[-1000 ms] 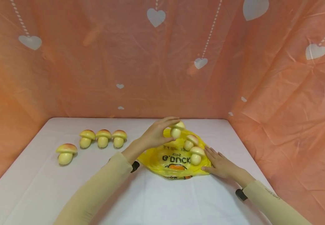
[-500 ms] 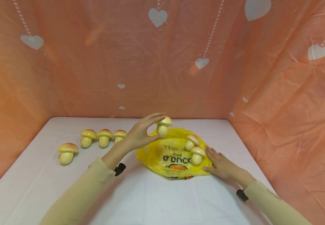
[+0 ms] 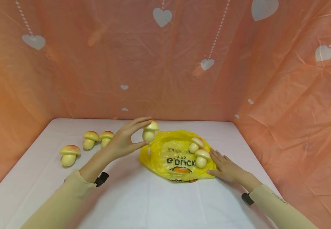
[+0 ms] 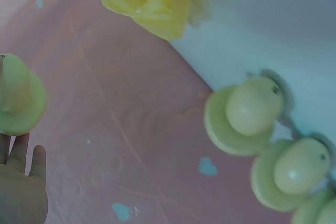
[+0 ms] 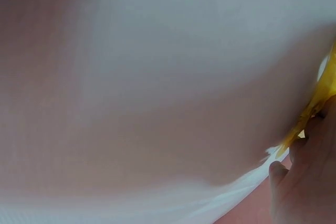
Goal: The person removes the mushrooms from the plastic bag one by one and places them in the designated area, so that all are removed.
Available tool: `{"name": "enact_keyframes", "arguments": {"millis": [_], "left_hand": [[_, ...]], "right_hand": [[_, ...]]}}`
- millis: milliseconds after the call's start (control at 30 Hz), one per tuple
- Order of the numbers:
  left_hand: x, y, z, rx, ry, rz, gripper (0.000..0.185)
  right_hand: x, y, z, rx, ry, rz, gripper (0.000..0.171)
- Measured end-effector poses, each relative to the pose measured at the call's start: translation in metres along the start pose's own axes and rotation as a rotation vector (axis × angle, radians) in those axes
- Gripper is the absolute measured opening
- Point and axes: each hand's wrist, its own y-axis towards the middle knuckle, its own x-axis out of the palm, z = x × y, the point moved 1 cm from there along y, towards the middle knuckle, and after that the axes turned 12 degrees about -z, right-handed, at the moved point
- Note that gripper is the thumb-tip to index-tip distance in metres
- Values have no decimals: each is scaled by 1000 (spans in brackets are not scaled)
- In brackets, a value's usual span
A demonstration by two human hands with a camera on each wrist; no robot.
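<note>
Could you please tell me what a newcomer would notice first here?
Probably the yellow bag on the white table, with two mushrooms at its right. Next, perhaps, another mushroom held in the left grip, by the bag's upper left in the head view. Behind hangs an orange backdrop with white hearts.

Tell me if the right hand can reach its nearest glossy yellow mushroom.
Likely yes: the right hand rests at the edge of the yellow plastic bag, beside that glossy yellow mushroom, nothing visible between.

Dim, hazy, soft-edged wrist views
</note>
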Motion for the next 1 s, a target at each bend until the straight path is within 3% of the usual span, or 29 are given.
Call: {"name": "enact_keyframes", "arguments": {"millis": [233, 433, 600, 1000], "left_hand": [[-14, -24, -4, -32, 89, -1, 81], [-26, -45, -7, -20, 145, 19, 80], [-35, -64, -10, -48, 186, -9, 82], [-48, -111, -18, -141, 192, -45, 87]], "right_hand": [[-1, 0, 1, -2, 1, 7, 95], [0, 1, 1, -9, -3, 1, 94], [-1, 0, 0, -11, -5, 1, 94], [-1, 2, 0, 6, -6, -8, 95]]}}
